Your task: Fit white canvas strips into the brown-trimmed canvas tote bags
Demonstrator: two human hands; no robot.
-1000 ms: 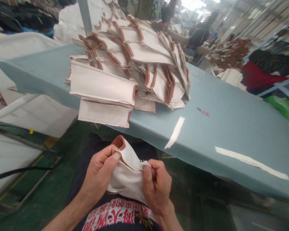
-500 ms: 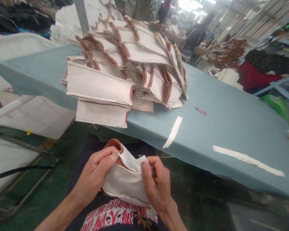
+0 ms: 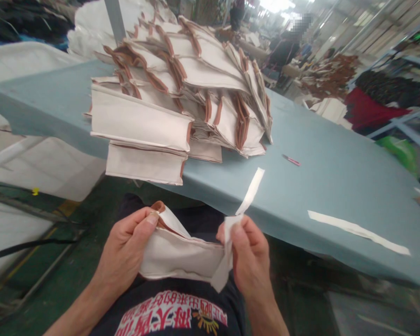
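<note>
Over my lap, my left hand (image 3: 131, 245) pinches the left end of a white fabric piece (image 3: 182, 256) with brown edging, its seam folded open near my thumb. My right hand (image 3: 250, 249) is closed on a short white strip (image 3: 227, 254) at the piece's right end. The strip stands up past my thumb and hangs below it. Whether my right fingers also grip the fabric piece behind the strip is hidden.
A large pile of white, brown-edged fabric pieces (image 3: 213, 70) covers the left of the blue-topped table (image 3: 322, 177), some overhanging its front edge. White strips (image 3: 251, 191) and small pink-handled snips (image 3: 291, 160) lie to the right. A person (image 3: 282, 51) is in the background.
My right hand has moved right, and a white strip now shows in it, apart from the fabric's top edge. My left hand has shifted slightly left with the fabric piece, which looks straighter.
</note>
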